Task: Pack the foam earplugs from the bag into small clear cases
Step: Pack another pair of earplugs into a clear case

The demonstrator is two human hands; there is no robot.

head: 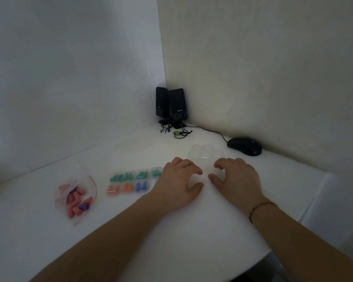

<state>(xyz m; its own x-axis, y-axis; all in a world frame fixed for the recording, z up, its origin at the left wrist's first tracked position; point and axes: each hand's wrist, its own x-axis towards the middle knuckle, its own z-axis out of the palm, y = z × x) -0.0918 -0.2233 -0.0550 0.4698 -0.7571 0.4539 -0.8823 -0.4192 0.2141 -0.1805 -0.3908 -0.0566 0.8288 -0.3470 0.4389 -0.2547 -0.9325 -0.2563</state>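
white desk [171, 231] | left hand [176, 180], right hand [237, 178] fingers curled, grip unclear | speaker [176, 106] logo unreadable

Rightmost filled case [156, 173] half behind left hand [178, 181]

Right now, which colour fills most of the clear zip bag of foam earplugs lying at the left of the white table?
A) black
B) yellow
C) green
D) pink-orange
D: the clear zip bag at the left of the white table holds mostly pink-orange foam earplugs, with only a couple of purple ones among them.
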